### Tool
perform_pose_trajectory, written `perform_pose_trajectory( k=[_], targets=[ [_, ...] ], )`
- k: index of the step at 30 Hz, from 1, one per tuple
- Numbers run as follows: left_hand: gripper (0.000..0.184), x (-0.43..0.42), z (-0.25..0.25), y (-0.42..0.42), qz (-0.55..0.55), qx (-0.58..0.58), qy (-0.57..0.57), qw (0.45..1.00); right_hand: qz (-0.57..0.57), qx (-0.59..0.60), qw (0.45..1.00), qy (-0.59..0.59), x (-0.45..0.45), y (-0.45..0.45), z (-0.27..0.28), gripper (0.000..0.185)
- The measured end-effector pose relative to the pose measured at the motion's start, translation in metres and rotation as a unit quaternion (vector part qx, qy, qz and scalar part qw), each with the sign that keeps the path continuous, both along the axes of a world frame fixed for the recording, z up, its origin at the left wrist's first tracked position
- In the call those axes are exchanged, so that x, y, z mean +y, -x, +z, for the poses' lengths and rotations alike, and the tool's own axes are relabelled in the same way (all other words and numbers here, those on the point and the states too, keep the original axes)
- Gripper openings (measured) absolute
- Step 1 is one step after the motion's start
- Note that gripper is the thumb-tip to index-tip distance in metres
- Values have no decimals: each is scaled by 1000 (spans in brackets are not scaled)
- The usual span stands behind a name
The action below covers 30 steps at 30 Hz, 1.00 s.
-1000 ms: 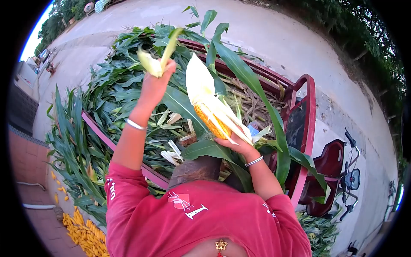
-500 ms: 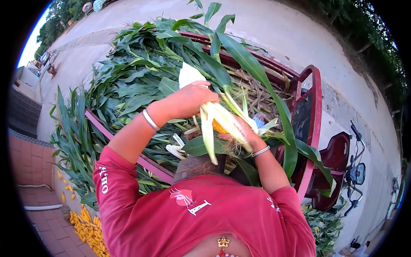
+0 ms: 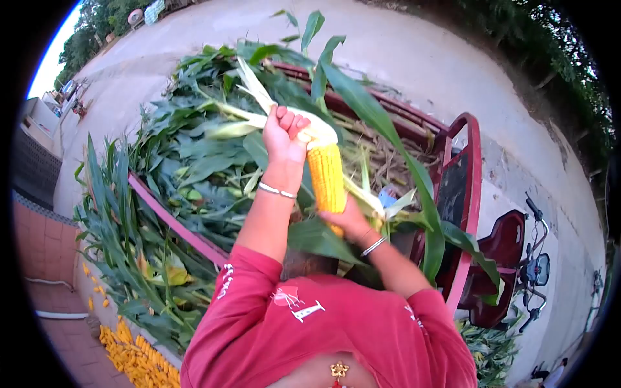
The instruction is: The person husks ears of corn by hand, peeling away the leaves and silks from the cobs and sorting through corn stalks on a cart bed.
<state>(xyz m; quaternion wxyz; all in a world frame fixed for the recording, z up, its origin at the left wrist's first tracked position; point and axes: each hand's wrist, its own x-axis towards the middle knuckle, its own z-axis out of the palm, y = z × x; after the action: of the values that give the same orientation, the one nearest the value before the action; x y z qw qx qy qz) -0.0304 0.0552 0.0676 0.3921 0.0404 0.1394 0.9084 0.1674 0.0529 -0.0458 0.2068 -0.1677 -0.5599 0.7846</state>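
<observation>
An ear of corn (image 3: 326, 176) stands out between my hands, its yellow kernels bare along most of its length. My left hand (image 3: 284, 132) is closed around the pale husk (image 3: 321, 131) gathered at the ear's upper end, with husk strips sticking out past the fist. At the lower end, my right hand (image 3: 351, 218) is wrapped around the ear near its tip, which shows slightly below the fingers. Green corn stalks and leaves (image 3: 226, 155) lie beneath and around both hands. A broad leaf (image 3: 317, 238) hangs just below my right hand.
The stalks fill a red-railed cart bed (image 3: 174, 223). Its red end frame (image 3: 475, 174) rises at right, beside handlebars (image 3: 537, 265) and a dark red seat (image 3: 508, 239). Husked ears (image 3: 136, 355) lie heaped on the ground at lower left. A long leaf (image 3: 381, 110) arches across the right side.
The husk that partly covered the ear is now pulled back to its upper end, exposing the kernels. My left hand has turned, its forearm now more upright; my right hand grips the ear's lower end.
</observation>
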Motion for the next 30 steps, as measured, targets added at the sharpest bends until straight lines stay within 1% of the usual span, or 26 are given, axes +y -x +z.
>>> perform_pose_trajectory(
  k=[1,2,3,4,5,6,8,9,10,12,13,14,16,17,18,19,20,21,22,23,24,25,26,27,28,30],
  targets=[
    [35,3,8,0,29,25,24,999,-8,-5,1000,-7,-4,6,2,56],
    [34,1,14,-2,66,93,51,992,-12,-14,1000,-7,-5,6,3,65],
    [34,-6,24,-3,97,130,63,985,-23,-26,996,-88,-1,5,4,67],
    [34,-12,30,0,126,170,75,974,-24,-24,996,-86,0,6,6,67],
    [34,-18,31,10,167,177,106,964,-50,5,990,-133,0,5,9,69],
    [31,-30,35,15,181,179,104,962,-75,33,980,-183,0,5,14,70],
    [27,-44,28,38,148,185,147,960,-87,38,979,-183,-3,5,21,71],
    [23,-53,18,47,90,227,218,945,-107,21,970,-216,-2,5,20,70],
    [23,-60,12,53,-19,271,260,927,-126,5,960,-248,-3,5,18,69],
    [23,-62,7,44,-126,275,311,901,-109,5,959,-260,-1,5,14,71],
    [26,-63,10,39,-178,289,296,893,-100,4,957,-271,-2,5,13,73],
    [33,-56,-4,45,-219,279,269,896,-96,3,958,-270,-4,6,12,73],
    [37,-59,27,10,-203,329,257,886,-26,-7,978,-209,-5,8,12,79],
    [37,-60,23,10,-202,326,257,887,4,-10,975,-224,0,9,-4,83],
    [39,-59,19,11,-181,376,305,856,5,-11,974,-225,1,8,5,83],
    [40,-57,18,11,-159,424,351,819,11,-26,959,-282,3,7,22,79],
    [40,-59,18,8,-160,424,351,819,15,-42,941,-337,4,6,37,76],
    [41,-62,20,2,-111,497,374,775,3,-2,949,-314,8,7,45,74],
    [42,-65,22,-6,-63,563,394,724,-35,30,972,-230,7,12,60,74],
    [38,-70,38,-19,-51,541,401,737,-48,34,983,-175,7,16,88,72],
    [38,-68,32,-20,-56,543,399,737,-62,39,990,-120,11,21,109,69],
    [35,-63,23,-19,-60,550,376,743,-66,39,990,-121,18,28,110,69],
    [32,-61,20,-18,-62,558,353,748,-92,4,981,-170,25,36,110,62],
    [27,-60,22,-26,-39,571,370,732,-117,-31,968,-219,26,40,111,54],
    [27,-59,21,-26,-37,574,367,731,-119,-28,967,-222,24,43,115,54],
    [26,-56,15,-24,-33,601,292,743,-150,49,978,-134,20,46,121,37]
  ],
)
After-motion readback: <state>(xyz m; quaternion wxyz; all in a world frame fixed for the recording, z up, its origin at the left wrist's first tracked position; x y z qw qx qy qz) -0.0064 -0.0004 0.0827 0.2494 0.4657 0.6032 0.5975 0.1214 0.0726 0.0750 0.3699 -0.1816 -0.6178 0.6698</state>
